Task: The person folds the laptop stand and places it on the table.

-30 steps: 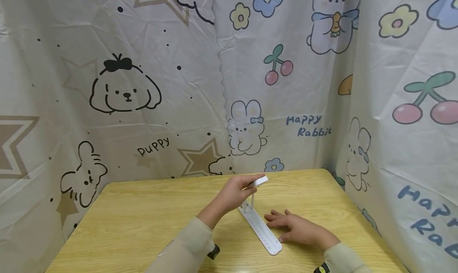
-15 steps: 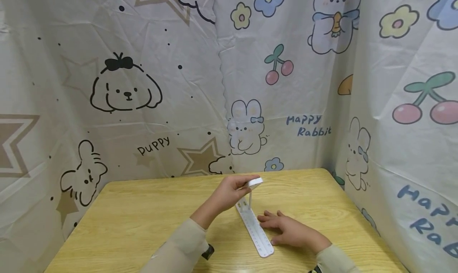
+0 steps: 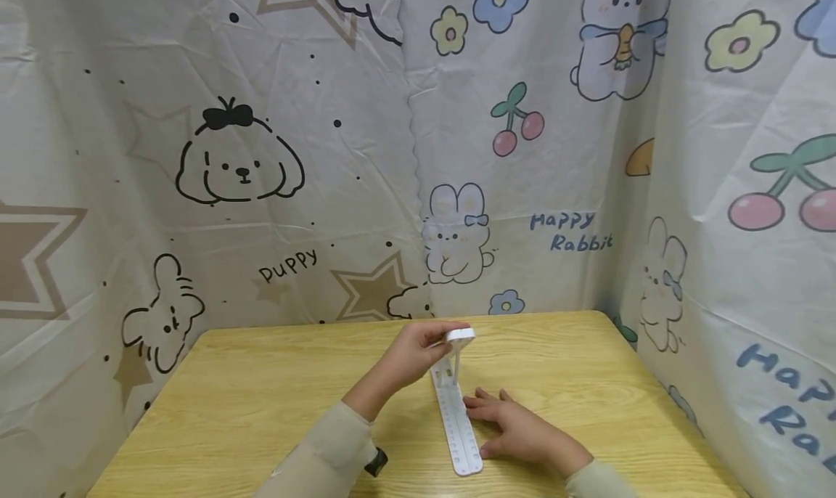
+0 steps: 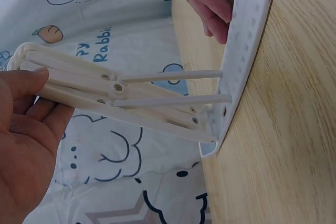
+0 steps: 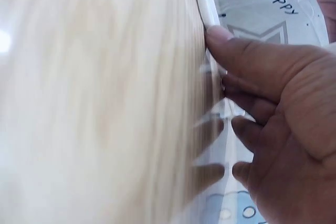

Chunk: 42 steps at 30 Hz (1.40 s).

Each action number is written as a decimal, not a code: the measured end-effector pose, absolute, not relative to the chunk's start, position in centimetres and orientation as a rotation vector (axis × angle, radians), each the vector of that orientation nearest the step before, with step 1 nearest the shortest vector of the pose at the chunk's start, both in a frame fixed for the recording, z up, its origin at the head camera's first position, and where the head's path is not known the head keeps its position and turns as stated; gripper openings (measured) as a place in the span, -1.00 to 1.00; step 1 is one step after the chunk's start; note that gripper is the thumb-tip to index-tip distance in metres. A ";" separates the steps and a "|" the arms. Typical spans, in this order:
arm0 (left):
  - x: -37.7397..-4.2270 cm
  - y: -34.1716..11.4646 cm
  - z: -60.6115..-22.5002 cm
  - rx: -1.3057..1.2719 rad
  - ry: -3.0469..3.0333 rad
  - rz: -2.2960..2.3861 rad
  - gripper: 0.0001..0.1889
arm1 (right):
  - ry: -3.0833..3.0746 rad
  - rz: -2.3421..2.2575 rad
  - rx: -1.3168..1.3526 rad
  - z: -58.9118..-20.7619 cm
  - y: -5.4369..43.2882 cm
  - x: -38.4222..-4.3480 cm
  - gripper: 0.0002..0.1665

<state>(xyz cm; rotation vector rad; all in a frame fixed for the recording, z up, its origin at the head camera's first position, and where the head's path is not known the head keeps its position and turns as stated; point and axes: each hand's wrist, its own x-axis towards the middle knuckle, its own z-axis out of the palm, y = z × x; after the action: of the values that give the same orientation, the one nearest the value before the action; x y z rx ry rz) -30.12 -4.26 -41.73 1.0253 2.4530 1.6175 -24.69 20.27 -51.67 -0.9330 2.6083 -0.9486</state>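
Cartoon-printed curtains (image 3: 366, 171) wrap round my wood-grain table (image 3: 248, 411). On it lies a white plastic folding stand (image 3: 461, 433), its long slotted base pointing away from the person, and a panel (image 4: 86, 83) raised on two thin struts (image 4: 173, 75). At the far end, I see the left hand (image 3: 406, 353) pinching the panel's top, left of and above the base. Nearer the base, the right hand (image 3: 519, 429) touches its right edge, fingers loosely extended, grasping nothing. Curtain lettering reads "PUPPY" (image 3: 289, 266) and "Happy Rabbit" (image 3: 571, 231); I can read no brand on the stand.
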 end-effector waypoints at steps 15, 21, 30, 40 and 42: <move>-30.0 -5.2 -42.7 0.970 2.407 1.715 -0.59 | 2.604 -0.980 -0.853 -52.0 18.8 -23.9 -0.17; -30.2 -5.5 -43.4 0.922 2.342 1.818 -0.64 | 2.648 -0.950 -0.844 -51.9 17.5 -23.5 -0.14; -30.3 -5.7 -43.3 0.921 2.283 1.856 -0.67 | 2.724 -0.826 -0.851 -51.4 16.4 -23.1 -0.10; -30.5 -5.6 -43.2 0.911 2.304 1.879 -0.71 | 2.607 -0.916 -0.873 -50.8 18.4 -24.4 -0.21; -30.5 -5.6 -43.2 0.895 2.305 1.872 -0.72 | 2.586 -0.921 -0.881 -50.9 18.9 -24.9 -0.25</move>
<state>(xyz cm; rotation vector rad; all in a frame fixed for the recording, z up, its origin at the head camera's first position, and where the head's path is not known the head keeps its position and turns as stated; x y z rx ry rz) -30.47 -5.56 -43.23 0.8951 2.3054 1.8725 -24.89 18.86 -50.90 -0.8813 2.5864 -0.9206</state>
